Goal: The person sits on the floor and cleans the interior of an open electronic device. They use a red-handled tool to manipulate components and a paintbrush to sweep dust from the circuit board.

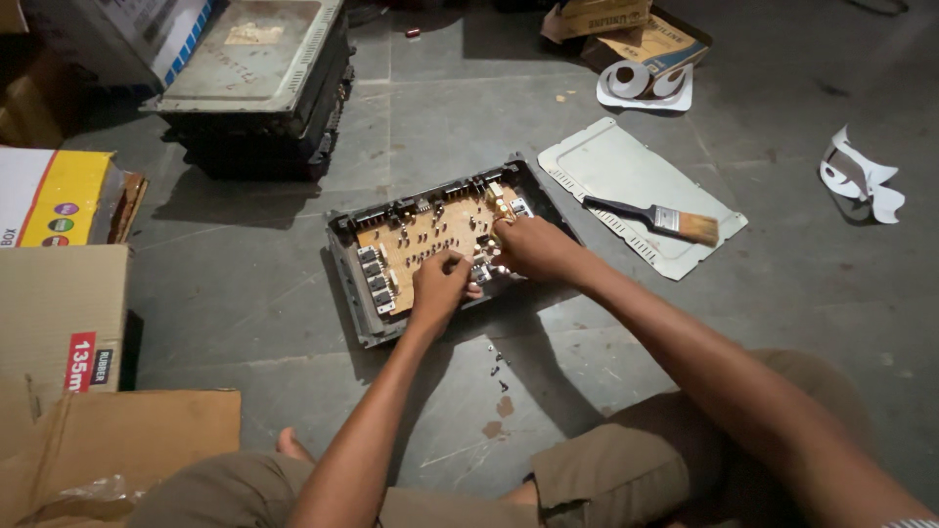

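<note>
An opened electronic unit (pixel 344 262) with a dark metal case lies on the floor, its tan circuit board (pixel 416 235) exposed. My left hand (pixel 437 286) rests on the board's near edge, fingers curled around small parts. On the board's right side my right hand (pixel 533 248) has its fingers closed around something small; what it holds is hidden. The two hands almost touch.
A grey metal cover plate (pixel 606 171) lies right of the unit with a paintbrush (pixel 653 217) on it. Loose screws (pixel 499 367) lie near my knee. Stacked metal units (pixel 259 88) stand at the back left, cardboard boxes (pixel 59 323) at the left, paper scraps (pixel 861 176) far right.
</note>
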